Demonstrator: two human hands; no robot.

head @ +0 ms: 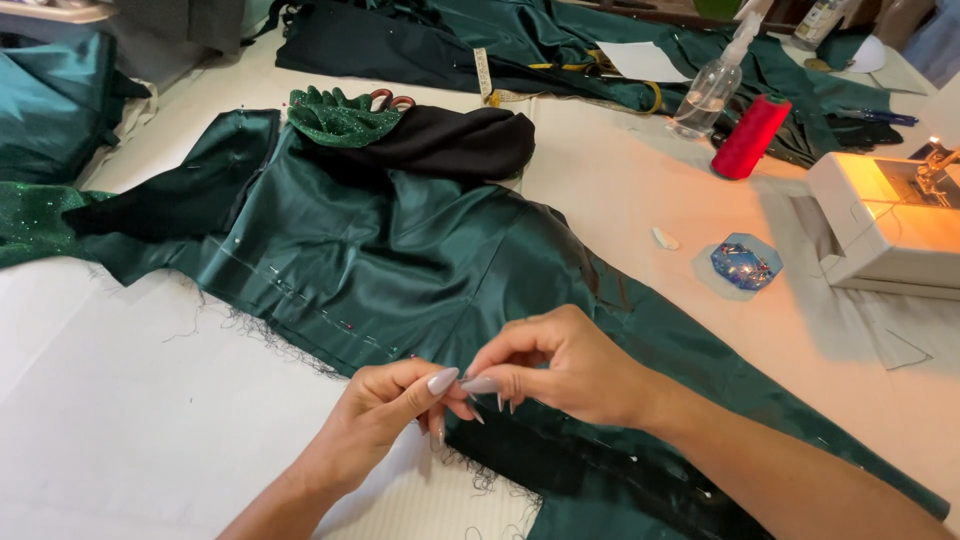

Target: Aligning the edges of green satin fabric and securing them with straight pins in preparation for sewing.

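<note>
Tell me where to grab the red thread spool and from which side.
Grip the red spool around its middle, coming from the near side. It stands tilted on the table with its side bare toward you; a spray bottle crowds its far left.

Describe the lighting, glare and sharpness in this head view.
Head view: the sewing machine lamp blows out its bed in warm orange glare; the green satin shows soft sheen; the left hand and right hand are sharp, casting faint shadows.

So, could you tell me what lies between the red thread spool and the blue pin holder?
In the head view, only bare table separates the red thread spool from the blue pin holder.
</note>
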